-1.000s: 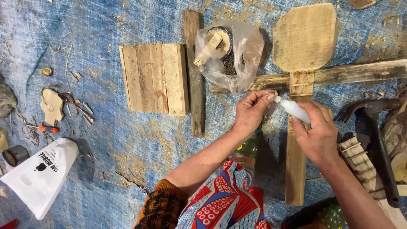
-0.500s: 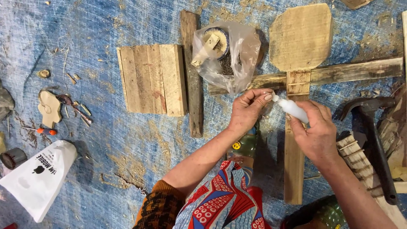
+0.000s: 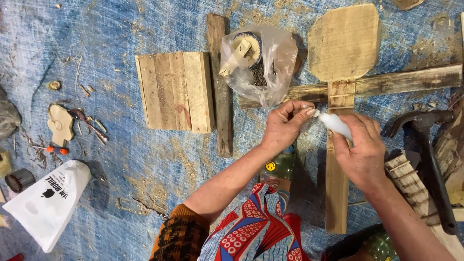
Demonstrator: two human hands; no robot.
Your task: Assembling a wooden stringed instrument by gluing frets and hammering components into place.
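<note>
Glue bottle (image 3: pixel 335 124) held in both hands above the wooden cross.

The small white bottle lies in the right hand (image 3: pixel 362 152), which is closed around its body, with the tip pointing to 9 o'clock. The left hand (image 3: pixel 285 126) pinches the tip with thumb and fingers, so the two hands meet there; probably one hand steadies the bottle while the other works on the cap. Under them lies the cross of planks (image 3: pixel 338 159), flat on the blue tarp (image 3: pixel 121 169), so it is just below the tip. At 12 o'clock from the hands is a clear plastic bag (image 3: pixel 270 72) with small parts. At 9 o'clock rests a slatted wood panel (image 3: pixel 175 92). At 3 o'clock lies a hammer (image 3: pixel 430 159), close to the right hand. Far at 8 o'clock is a white bag (image 3: pixel 46 205).
</note>
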